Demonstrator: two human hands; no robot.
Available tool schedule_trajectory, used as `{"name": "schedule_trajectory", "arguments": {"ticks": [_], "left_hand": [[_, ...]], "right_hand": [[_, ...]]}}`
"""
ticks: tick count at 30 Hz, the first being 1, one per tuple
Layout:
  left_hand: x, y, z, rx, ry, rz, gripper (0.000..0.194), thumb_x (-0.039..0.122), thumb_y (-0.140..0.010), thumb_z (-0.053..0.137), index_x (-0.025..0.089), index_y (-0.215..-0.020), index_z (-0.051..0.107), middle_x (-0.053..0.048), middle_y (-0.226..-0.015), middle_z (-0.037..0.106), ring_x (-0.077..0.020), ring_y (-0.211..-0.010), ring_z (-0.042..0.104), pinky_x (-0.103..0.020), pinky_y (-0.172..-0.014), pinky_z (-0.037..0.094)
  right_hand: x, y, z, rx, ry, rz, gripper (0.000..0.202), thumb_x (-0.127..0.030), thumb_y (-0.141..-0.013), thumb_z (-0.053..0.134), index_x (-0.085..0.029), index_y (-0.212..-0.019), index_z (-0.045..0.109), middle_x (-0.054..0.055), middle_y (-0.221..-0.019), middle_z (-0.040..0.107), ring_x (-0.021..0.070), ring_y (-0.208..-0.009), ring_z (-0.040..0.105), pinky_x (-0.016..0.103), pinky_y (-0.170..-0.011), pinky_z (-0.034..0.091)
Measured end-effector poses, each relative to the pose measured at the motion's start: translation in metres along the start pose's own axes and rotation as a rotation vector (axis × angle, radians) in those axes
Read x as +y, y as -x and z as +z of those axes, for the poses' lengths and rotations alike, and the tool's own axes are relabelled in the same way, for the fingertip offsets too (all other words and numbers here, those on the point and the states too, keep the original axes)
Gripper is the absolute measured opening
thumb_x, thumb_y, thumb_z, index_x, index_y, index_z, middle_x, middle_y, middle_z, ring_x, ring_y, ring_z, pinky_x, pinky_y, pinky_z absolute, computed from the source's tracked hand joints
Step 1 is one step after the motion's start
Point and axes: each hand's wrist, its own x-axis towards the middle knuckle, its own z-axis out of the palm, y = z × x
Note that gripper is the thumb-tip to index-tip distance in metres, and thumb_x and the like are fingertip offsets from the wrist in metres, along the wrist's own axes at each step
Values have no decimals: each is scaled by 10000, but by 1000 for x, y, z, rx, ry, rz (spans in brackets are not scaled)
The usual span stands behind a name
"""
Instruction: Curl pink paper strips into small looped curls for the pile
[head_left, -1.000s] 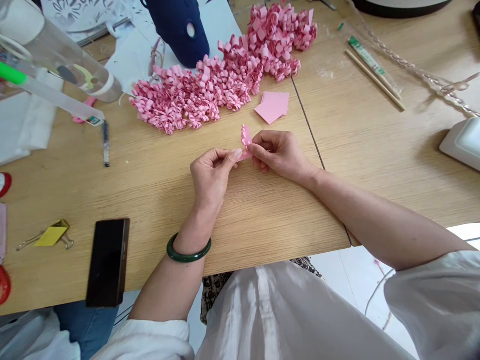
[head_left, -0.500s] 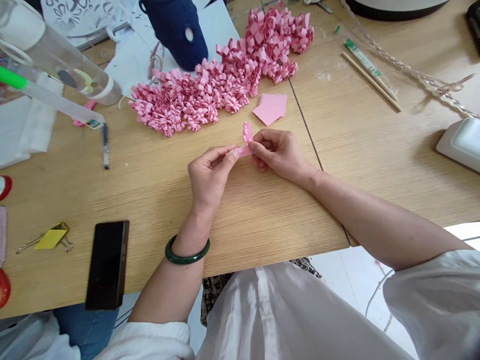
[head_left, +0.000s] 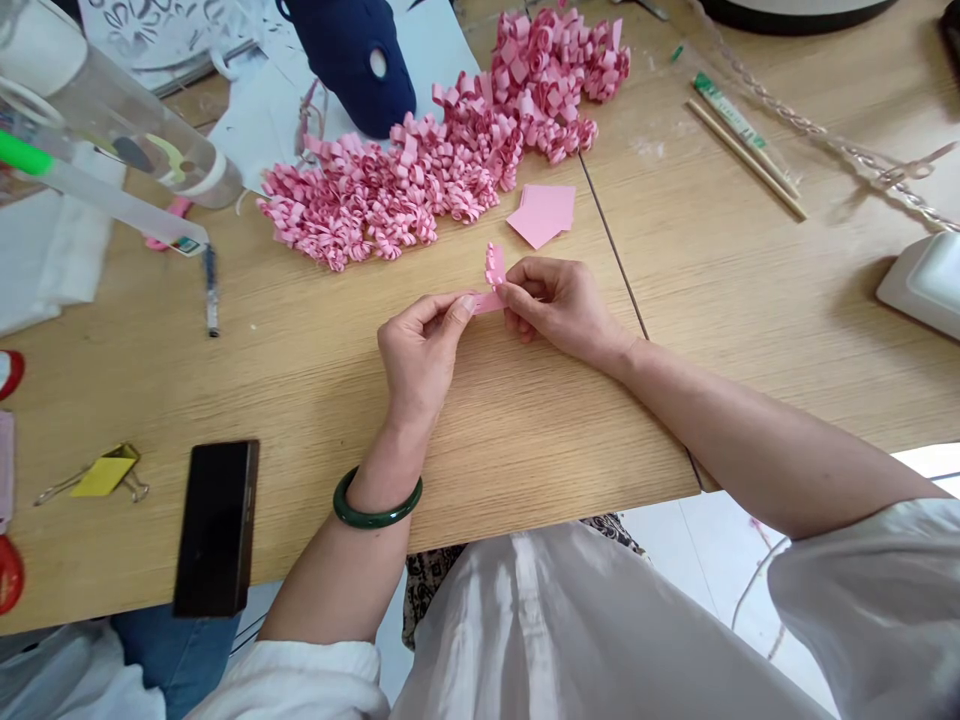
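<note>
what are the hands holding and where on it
A pink paper strip: left hand pinches its flat left end, right hand its middle, below the curled part.

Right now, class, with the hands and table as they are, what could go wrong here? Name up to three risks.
1. The pink paper strip is pinched between the left hand and right hand; pulling apart might tear it or flatten its curled end.
2. The phone lies close to the table edge; an elbow could perhaps knock it off.
3. A sleeve might sweep the flat pink squares away.

Bare wooden tabletop (head_left: pixel 315 380) is found around the hands. Passage beyond is blocked by heaped curled pink paper pieces (head_left: pixel 420 170); a black rectangular phone (head_left: pixel 216 525) lies near-left.
</note>
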Motion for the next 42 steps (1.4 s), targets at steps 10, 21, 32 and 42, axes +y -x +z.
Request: {"name": "schedule_trajectory", "arguments": {"ticks": [10, 21, 32, 42], "left_hand": [[2, 0, 1, 8, 58, -46, 76, 281, -800, 855, 220, -773, 817, 10, -762, 784, -142, -746, 710, -266, -762, 586], [1, 1, 2, 23, 59, -88, 102, 260, -769, 866, 206, -760, 779, 7, -784, 773, -146, -770, 705, -287, -790, 591], [0, 0, 3, 43, 111, -70, 183, 276, -732, 906, 203, -739, 738, 18, -753, 744, -135, -735, 695, -286, -767, 599], [3, -2, -1, -35, 166, -94, 294, 501, -838, 869, 219, -898, 813, -41, -981, 802, -186, -933, 755, -327, -898, 622]], "right_hand": [[3, 0, -1, -31, 27, -39, 243, -193, -1033, 663, -190, -803, 585, -36, -619, 599, 68, -500, 520, 175, -456, 457], [5, -1, -1, -39, 59, -74, 219, -139, -1023, 633, -181, -811, 601, -41, -613, 578, 72, -509, 502, 195, -481, 439], [6, 0, -2, -65, 59, -127, 91, -125, -979, 670, -156, -894, 656, -34, -662, 611, 79, -573, 517, 197, -532, 455], [4, 0, -1, -5, 56, -70, 221, -269, -1012, 703, -190, -837, 592, -42, -625, 560, 77, -525, 470, 193, -447, 394]]}}
